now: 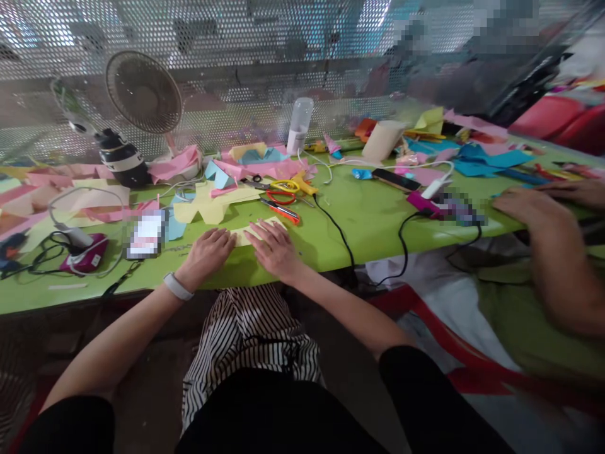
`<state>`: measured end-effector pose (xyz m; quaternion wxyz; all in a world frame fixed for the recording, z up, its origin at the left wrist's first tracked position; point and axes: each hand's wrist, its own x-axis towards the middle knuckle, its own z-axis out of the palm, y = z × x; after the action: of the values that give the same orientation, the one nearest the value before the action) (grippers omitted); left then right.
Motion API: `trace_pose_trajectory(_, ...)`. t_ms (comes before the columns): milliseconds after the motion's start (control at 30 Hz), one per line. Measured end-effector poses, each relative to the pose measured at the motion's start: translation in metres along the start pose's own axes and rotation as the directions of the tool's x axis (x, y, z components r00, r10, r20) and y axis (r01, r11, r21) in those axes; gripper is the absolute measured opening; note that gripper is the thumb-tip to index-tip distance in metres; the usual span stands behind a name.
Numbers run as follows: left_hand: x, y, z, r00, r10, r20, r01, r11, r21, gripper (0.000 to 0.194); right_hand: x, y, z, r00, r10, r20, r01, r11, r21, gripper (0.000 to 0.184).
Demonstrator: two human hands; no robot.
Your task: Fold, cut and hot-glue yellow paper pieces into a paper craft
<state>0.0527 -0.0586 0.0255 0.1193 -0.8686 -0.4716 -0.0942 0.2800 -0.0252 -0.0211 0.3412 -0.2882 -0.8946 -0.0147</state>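
A pale yellow paper strip (243,238) lies near the front edge of the green table, partly hidden beneath my hands. My left hand (208,253) is closed at the strip's left end, its fingers bent and close together. Over the right part of the strip, my right hand (275,251) lies flat with fingers stretched and apart. Just beyond are a red-orange utility knife (282,212), scissors with red handles (281,198), yellow-handled scissors (283,185) and a yellow glue gun (305,184). A larger cut yellow paper (203,205) rests behind my left hand.
A phone (145,234) and a purple power block (85,253) with cables lie left. Behind stand a fan (144,93), a dark bottle (121,157) and paper scraps. The glue gun's black cord (338,232) crosses the table edge. Another person's arm (551,233) rests at right.
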Motion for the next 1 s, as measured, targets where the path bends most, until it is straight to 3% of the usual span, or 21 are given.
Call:
trace_pose_trajectory(167, -0.012, -0.009, 0.011, 0.989, -0.047, 0.141, 0.060, 0.994, -0.086, 0.030, 0.010, 0.024, 0.009, 0.986, 0.001, 0.164, -0.009, 0.999, 0.048, 0.021)
trace_pose_trajectory(333, -0.025, -0.020, 0.014, 0.988, -0.139, 0.064, 0.152, 0.930, -0.335, 0.028, -0.003, 0.034, 0.012, 0.990, 0.015, 0.142, -0.041, 0.982, 0.185, 0.018)
trace_pose_trajectory(533, -0.030, -0.028, 0.013, 0.962, -0.262, 0.074, 0.252, 0.750, -0.611, 0.024, -0.005, 0.039, 0.007, 0.977, 0.152, 0.151, -0.198, 0.908, 0.369, 0.014)
trace_pose_trajectory(733, -0.029, -0.027, 0.020, 0.922, -0.387, 0.031, 0.319, 0.711, -0.626, 0.026, 0.002, 0.042, 0.006, 0.917, 0.320, 0.238, -0.398, 0.784, 0.477, 0.019)
trace_pose_trajectory(1000, -0.030, -0.019, 0.024, 0.873, -0.488, -0.006, 0.389, 0.703, -0.595, 0.024, 0.004, 0.047, 0.014, 0.909, 0.366, 0.198, -0.413, 0.851, 0.323, 0.027)
